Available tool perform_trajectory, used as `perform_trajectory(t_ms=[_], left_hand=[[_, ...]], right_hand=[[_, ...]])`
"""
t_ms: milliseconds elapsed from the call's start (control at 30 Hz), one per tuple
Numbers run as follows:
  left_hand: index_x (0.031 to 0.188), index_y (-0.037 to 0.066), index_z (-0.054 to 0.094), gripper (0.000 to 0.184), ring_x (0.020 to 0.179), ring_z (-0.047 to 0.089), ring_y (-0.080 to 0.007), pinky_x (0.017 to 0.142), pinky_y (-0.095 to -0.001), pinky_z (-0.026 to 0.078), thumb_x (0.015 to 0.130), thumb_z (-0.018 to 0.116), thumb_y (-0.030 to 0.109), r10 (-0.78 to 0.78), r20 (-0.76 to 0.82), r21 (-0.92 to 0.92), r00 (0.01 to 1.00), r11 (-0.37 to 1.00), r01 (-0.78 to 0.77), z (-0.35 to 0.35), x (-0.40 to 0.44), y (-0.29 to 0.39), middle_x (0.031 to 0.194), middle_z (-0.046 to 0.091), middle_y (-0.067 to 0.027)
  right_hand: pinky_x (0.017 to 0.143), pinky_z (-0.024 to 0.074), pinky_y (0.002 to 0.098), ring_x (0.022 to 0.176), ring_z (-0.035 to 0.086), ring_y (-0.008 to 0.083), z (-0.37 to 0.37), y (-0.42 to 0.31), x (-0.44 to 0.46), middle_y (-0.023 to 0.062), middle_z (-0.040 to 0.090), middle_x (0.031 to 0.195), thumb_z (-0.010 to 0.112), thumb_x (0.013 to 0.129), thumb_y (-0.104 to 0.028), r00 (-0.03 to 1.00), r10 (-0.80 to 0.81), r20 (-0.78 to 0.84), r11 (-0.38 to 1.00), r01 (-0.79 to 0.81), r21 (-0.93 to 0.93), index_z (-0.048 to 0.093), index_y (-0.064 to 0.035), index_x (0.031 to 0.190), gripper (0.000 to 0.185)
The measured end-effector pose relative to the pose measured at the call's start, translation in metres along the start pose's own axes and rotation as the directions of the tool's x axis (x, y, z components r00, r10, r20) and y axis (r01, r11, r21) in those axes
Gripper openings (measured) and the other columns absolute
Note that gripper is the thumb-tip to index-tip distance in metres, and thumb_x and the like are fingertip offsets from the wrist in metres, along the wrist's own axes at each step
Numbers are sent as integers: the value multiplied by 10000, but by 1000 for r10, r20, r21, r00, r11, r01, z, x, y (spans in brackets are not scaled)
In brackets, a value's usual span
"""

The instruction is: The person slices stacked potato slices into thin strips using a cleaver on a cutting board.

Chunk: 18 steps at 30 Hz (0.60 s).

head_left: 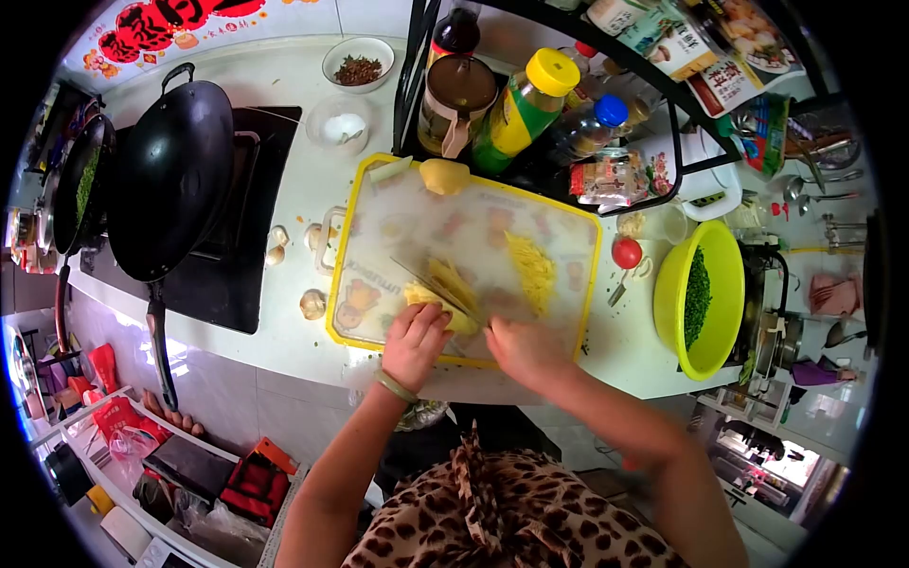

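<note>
On the yellow-rimmed cutting board, my left hand presses its bent fingers onto sliced potato. My right hand is closed around the handle of a kitchen knife. The knife's thin blade slants up and left across the board, right beside my left fingertips. Cut potato strips lie just beyond the blade. A separate heap of potato shreds sits farther right. A peeled potato piece rests at the board's far edge, next to a pale green-white piece.
A black wok stands on the cooktop at left. Garlic bulbs lie beside the board. Behind it, a black rack holds bottles, including a yellow-capped one. At right are a tomato and a lime-green basin of chopped greens.
</note>
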<state>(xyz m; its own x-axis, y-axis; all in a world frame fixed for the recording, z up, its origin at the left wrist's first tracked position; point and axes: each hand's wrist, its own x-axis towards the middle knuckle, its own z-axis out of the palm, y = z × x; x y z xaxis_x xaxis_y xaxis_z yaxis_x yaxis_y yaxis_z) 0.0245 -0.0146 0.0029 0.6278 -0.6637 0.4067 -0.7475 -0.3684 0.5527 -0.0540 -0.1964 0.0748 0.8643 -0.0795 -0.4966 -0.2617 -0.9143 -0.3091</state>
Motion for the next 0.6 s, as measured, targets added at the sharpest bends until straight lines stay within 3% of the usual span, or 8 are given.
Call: perform_trajectory(t_ms=[67, 267, 467, 600], left_hand=[[1041, 67, 630, 353, 1070, 515, -276, 887, -374, 463, 699, 720, 89, 0, -13, 28, 1000, 1000, 0, -1, 2, 0, 1142, 554, -66], [1031, 66, 630, 341, 1068, 513, -260, 885, -358, 466, 701, 706, 104, 19, -26, 53, 999, 998, -18, -1, 1, 1, 1137, 553, -65], [1036, 73, 629, 332, 1062, 514, -258, 890, -363, 460, 713, 698, 106, 39, -26, 74, 999, 997, -37, -2, 2, 3, 1136, 551, -61], [1033, 77, 630, 324, 1058, 517, -256, 885, -362, 463, 717, 694, 100, 21, -20, 64, 1000, 998, -19, -1, 2, 1, 1135, 549, -59]], right_hand=[[556, 451, 506, 605, 583, 386, 2, -3, 3, 171, 585, 652, 489, 932, -247, 982, -50, -184, 991, 71, 112, 512, -34, 833, 237], [580, 446, 497, 646, 575, 407, -19, 1, 1, 194, 584, 688, 517, 919, -231, 989, -15, -149, 971, 49, 234, 510, -17, 829, 233], [608, 475, 491, 672, 604, 400, -44, 0, -27, 198, 607, 709, 519, 887, -179, 996, -77, -40, 994, 80, 75, 524, -9, 861, 172], [608, 477, 491, 667, 607, 398, -44, -2, -30, 192, 608, 692, 520, 882, -166, 998, -64, -28, 992, 66, 104, 525, -13, 863, 154]])
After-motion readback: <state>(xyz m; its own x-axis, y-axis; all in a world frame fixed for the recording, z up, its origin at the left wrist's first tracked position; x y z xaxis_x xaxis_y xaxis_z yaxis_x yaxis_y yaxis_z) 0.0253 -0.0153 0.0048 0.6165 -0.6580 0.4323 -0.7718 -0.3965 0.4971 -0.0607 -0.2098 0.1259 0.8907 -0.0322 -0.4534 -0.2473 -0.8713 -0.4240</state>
